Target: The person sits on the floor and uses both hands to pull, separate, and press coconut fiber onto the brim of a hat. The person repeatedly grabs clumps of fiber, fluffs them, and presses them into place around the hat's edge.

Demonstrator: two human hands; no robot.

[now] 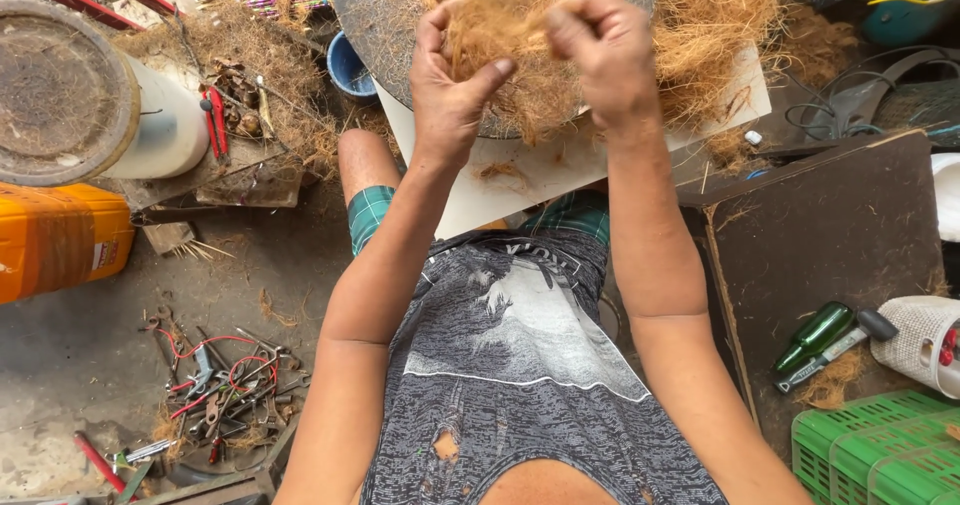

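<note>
Here, close in over my lap, my left hand pinches a tuft of coconut fibre between thumb and fingers, and my right hand is closed in a fist on the same tuft just beside it. Under them lies a white board, with a round grey disc past it. Farther off, more loose fibre is heaped

Dusty concrete floor, dark wooden board
</note>
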